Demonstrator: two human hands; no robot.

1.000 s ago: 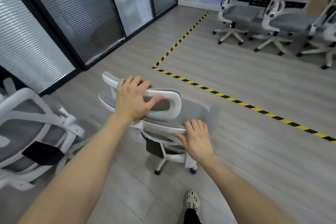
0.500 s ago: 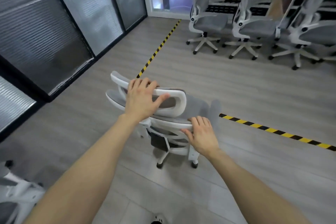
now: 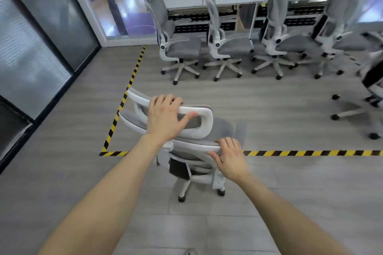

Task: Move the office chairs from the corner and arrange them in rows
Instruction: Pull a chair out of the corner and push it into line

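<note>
At the near corner of the yellow-black floor tape (image 3: 310, 153), a white-framed grey mesh office chair (image 3: 192, 157) stands on its castors, backrest toward the camera, straddling the tape line. Left hand (image 3: 165, 119) clamped over the top of the headrest (image 3: 199, 119), fingers curled over the far edge, thumb stretched along the near face. Right hand (image 3: 230, 158) gripping the upper rim of the backrest (image 3: 196, 147) at its right end, fingers over the top, thumb below. Both forearms extended. Beyond the tape, a row of four matching chairs (image 3: 226, 45) lined up side by side along the white desk (image 3: 207, 0) by the glass wall, seats pointing right. A fifth chair (image 3: 371, 89), blurred, at the right edge, apart from the row. Grey plank floor (image 3: 269, 105); dark-framed frosted glass partition (image 3: 41, 47) on the left
</note>
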